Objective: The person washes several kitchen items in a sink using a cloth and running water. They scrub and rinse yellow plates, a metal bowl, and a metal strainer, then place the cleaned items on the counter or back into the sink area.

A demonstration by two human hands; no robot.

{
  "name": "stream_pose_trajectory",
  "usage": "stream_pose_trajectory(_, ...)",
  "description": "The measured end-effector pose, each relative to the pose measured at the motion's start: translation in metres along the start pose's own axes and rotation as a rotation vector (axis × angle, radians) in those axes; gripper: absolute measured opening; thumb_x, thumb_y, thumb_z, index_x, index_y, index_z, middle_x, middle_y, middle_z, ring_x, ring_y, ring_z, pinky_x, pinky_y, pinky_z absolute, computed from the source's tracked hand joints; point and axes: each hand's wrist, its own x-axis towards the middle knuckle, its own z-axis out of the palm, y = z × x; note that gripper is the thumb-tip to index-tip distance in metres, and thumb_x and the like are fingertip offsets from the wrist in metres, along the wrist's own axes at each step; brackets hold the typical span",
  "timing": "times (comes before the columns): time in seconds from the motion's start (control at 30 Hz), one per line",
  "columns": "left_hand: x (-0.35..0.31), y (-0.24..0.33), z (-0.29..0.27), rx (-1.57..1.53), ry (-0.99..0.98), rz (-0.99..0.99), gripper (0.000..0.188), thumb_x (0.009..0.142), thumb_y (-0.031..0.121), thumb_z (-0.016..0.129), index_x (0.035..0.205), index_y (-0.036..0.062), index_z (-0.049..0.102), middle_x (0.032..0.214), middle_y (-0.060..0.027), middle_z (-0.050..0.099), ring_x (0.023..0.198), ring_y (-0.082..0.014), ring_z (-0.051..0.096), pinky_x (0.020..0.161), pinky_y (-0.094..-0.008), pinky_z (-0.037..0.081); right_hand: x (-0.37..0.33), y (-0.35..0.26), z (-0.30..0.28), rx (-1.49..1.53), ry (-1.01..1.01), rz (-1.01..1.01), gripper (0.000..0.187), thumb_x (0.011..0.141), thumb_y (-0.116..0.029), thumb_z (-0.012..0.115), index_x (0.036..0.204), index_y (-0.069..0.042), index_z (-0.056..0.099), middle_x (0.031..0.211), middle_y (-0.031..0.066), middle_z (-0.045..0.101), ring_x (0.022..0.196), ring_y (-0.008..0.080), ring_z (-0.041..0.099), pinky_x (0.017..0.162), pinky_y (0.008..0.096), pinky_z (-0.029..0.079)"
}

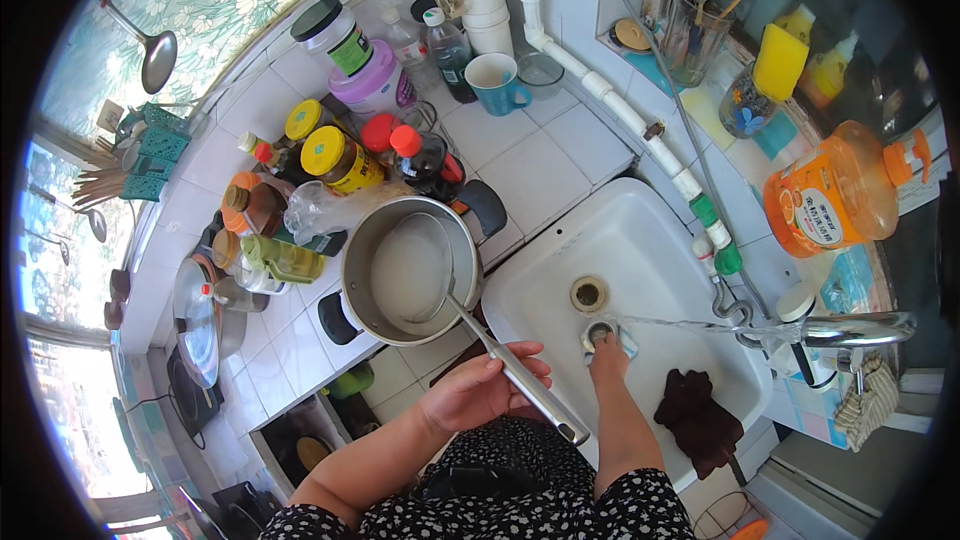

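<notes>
Head view: left hand (480, 390) loosely grips long-handled scoop (526, 386); can't tell right hand's (606, 352) finger hold under water stream (680, 324). Probably rinsing; next needs scoop steady.

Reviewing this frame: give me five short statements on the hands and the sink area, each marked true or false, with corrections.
1. The handle of the ladle crosses over the left hand in this view. True.
2. Water runs from the tap into the sink. True.
3. Both hands are outside the sink. False: the right hand is inside it, near the drain.
4. The ladle's bowl lies in the sink. False: it is inside the pot.
5. A dark cloth lies at the sink's edge. True.
</notes>
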Motion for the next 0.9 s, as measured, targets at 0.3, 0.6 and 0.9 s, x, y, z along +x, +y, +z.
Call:
stream_pose_trajectory(0.3,0.003,-0.005,0.010,0.165,0.159,0.100,0.041,0.095,0.033,0.041,0.125,0.0043,0.043,0.108,-0.0092,0.057,0.098,-0.0183,0.057,0.085,-0.0306,0.047,-0.075,-0.008,-0.090,0.365,-0.291,-0.268,0.085,0.072,-0.033,0.071,0.138,-0.007,0.024,0.136,0.0177,0.034,0.122,0.0338,0.039,0.101,0.0414,0.033)
stream_pose_trajectory(0.6,-0.054,0.027,0.009,1.188,0.648,0.229,0.032,0.090,0.023,0.050,0.116,0.0048,0.051,0.104,-0.0083,0.057,0.092,-0.0151,0.056,0.079,-0.0284,0.047,-0.081,-0.130,-0.248,1.207,-0.263,-0.553,0.069,0.079,-0.010,0.065,0.137,-0.009,0.028,0.123,0.0127,0.047,0.104,0.0186,0.052,0.089,0.0315,0.043)
stream_pose_trajectory(0.9,-0.131,0.147,-0.085,2.073,1.296,0.440,0.034,0.084,0.032,0.052,0.107,0.0071,0.060,0.106,-0.0151,0.059,0.098,-0.0308,0.056,0.083,-0.0392,0.044,-0.089,-0.105,-0.290,1.937,-0.732,-0.083,0.043,0.090,-0.029,0.045,0.121,0.000,0.047,0.105,0.0222,0.059,0.089,0.0247,0.063,0.075,0.0335,0.054)
